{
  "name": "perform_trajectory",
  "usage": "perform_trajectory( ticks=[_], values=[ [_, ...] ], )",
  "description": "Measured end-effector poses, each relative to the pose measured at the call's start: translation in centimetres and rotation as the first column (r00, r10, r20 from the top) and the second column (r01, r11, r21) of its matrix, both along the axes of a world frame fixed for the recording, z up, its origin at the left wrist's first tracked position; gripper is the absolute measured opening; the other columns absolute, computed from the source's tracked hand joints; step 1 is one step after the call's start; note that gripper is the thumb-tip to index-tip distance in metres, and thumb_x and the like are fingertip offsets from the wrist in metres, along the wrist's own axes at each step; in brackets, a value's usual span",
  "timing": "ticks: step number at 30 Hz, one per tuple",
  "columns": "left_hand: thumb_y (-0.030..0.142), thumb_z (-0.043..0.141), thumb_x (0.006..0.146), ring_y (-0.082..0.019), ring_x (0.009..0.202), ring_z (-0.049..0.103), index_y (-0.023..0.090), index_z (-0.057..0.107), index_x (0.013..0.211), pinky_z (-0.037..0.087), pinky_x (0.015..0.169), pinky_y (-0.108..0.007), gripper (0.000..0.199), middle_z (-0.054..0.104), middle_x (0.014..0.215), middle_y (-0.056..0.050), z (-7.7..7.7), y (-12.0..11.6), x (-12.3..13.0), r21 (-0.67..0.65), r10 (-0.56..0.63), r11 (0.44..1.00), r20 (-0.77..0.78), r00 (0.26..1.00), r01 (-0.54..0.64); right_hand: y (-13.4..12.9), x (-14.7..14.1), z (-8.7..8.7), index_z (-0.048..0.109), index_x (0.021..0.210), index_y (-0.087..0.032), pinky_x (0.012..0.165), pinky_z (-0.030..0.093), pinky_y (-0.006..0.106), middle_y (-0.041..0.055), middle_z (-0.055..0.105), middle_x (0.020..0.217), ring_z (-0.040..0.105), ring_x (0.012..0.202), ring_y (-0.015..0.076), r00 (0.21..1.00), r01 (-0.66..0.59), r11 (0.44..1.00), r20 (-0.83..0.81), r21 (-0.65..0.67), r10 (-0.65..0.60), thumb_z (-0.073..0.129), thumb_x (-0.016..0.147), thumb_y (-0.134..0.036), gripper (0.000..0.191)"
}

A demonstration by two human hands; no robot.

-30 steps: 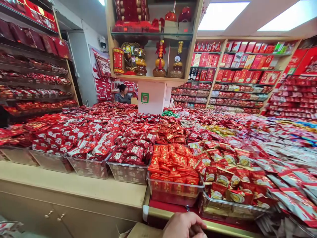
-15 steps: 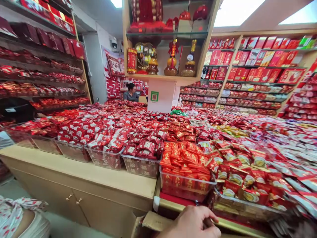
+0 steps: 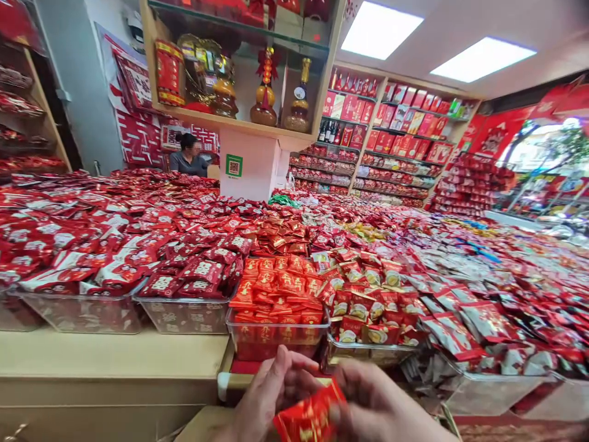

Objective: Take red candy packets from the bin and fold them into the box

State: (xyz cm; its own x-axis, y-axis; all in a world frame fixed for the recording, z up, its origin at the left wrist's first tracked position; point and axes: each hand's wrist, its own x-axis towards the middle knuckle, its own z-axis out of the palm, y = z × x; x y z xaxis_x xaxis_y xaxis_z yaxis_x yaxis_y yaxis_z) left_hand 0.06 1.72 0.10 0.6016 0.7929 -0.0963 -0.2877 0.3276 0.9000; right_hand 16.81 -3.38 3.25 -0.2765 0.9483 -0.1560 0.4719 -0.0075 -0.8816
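Observation:
A small red snack packet (image 3: 309,416) with gold lettering is tilted between my hands at the bottom of the view. My right hand (image 3: 368,396) pinches its right side and is somewhat blurred. On its left, my left hand (image 3: 262,393) is cupped with thumb raised and fingers extended behind the packet; whether it touches the packet is unclear. Just beyond my hands stands a clear plastic bin (image 3: 276,334) heaped with red packets (image 3: 280,285) lettered in gold. To its right, another bin (image 3: 368,350) holds red packets with a round yellowish picture (image 3: 361,307).
More bins of dark red packets (image 3: 197,273) line the beige counter (image 3: 110,356) at left. White-and-red packets (image 3: 488,325) fill bins at right. A display cabinet (image 3: 239,120) rises over the middle, with a green QR sign (image 3: 234,166) below. A person (image 3: 188,156) is at the back.
The view has swung to the right and closer to the bins. One of my hands showed low before; now both are there, with a red packet held in my right.

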Motion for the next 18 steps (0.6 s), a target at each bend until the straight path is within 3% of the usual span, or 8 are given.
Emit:
perform_trajectory(
  ticks=[2,5,13,18],
  values=[
    [0.057,0.055,0.069,-0.016,0.064,0.064,0.012,0.063,0.09,0.047,0.056,-0.023,0.05,0.07,0.071,-0.008,0.4,0.0,0.0,0.017,0.025,1.0,0.011,1.0,-0.025,1.6,0.3,-0.1,0.046,0.076,-0.016,0.048,0.044,0.022,0.0005,0.06,0.063,0.055,0.05,0.0108,0.973,0.079,0.995,-0.21,-0.063,-0.09,0.055,0.072,-0.052,0.037],
    [0.045,0.064,0.068,-0.016,0.059,0.064,0.012,0.06,0.1,0.046,0.046,-0.021,0.046,0.071,0.073,-0.008,0.6,0.3,0.3,-0.007,0.042,0.999,-0.083,0.996,-0.042,3.1,0.5,-0.6,0.044,0.069,-0.016,0.044,0.038,0.019,-0.0023,0.056,0.053,0.052,0.044,0.0085,0.87,0.154,0.98,-0.452,-0.128,-0.196,0.063,0.065,-0.049,0.038],
    [0.041,0.066,0.068,-0.018,0.057,0.066,0.011,0.062,0.099,0.044,0.043,-0.02,0.043,0.071,0.07,-0.009,0.1,0.5,0.6,-0.074,0.076,0.994,-0.087,0.993,-0.082,2.8,0.3,-1.1,0.046,0.068,-0.015,0.044,0.034,0.018,-0.0037,0.053,0.056,0.048,0.044,0.0055,0.772,0.205,0.965,-0.579,-0.161,-0.261,0.064,0.068,-0.044,0.034],
    [0.045,0.062,0.07,-0.015,0.057,0.061,0.015,0.061,0.105,0.042,0.043,-0.02,0.046,0.069,0.074,-0.007,-0.6,0.1,0.8,0.07,0.058,0.997,-0.176,0.983,-0.046,2.8,0.5,-1.7,0.048,0.069,-0.014,0.044,0.032,0.018,-0.0046,0.049,0.054,0.043,0.044,0.0053,0.809,0.245,0.968,-0.538,-0.057,-0.237,0.06,0.072,-0.045,0.033]
  ],
)
